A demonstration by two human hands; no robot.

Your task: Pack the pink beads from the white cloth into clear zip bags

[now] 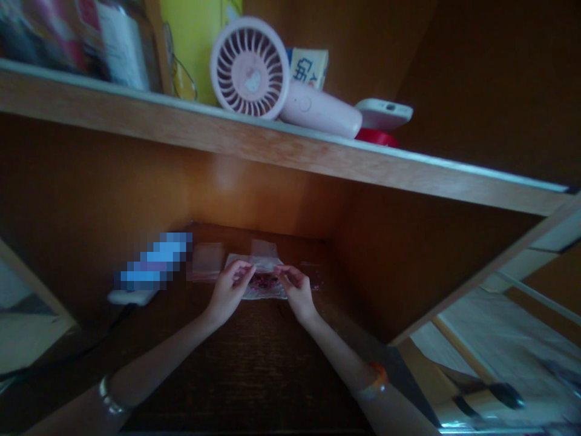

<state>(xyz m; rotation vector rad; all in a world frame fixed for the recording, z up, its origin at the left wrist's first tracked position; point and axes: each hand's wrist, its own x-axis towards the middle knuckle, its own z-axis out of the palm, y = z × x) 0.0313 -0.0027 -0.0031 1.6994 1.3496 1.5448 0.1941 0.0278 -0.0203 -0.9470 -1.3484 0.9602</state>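
Plastic bag (267, 295), reddish bits (263, 282) | left grip (230, 288), right grip (296, 290): pinching its top | fan (293, 100): cat emblem (253, 80) | box (318, 63): blue lettering (302, 70), illegible

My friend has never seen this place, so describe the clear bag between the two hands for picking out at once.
Find the shelf edge that crosses the view, then look below it to the dark wooden surface. There, the left hand and right hand pinch a clear bag. Unlike the pale packet lying to its left, it shows a patch of small reddish pieces.
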